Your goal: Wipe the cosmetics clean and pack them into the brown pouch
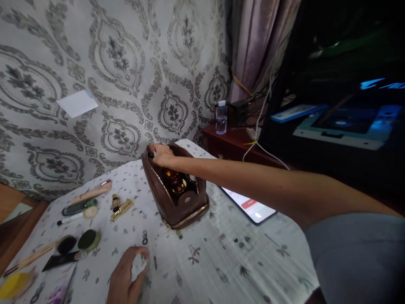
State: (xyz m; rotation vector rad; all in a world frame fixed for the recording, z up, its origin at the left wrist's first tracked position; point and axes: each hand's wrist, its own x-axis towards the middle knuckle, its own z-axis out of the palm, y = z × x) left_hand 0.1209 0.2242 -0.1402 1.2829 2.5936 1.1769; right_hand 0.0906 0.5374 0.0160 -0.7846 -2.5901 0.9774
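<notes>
A brown makeup bag (175, 211) with gold zips lies unzipped on a patterned white cloth. My right hand (163, 155) reaches into its far end, fingers curled and partly hidden; a small pale bit shows at them, too little to name. Inside the bag, close to that hand, sits an amber glass bottle (175, 180). Lower down, my left hand (125, 274) is closed around a small white crumpled piece (138, 267) that resembles tissue, held just above the cloth in front of the bag.
Cosmetics lie to the left: a gold tube (122, 210), a green bottle (79, 207), a dark round jar (89, 240), brushes and a yellow-lidded jar (16, 285). A lit phone (259, 213) rests under my right forearm. Behind stand a water bottle (221, 118) and a large dark screen (341, 55).
</notes>
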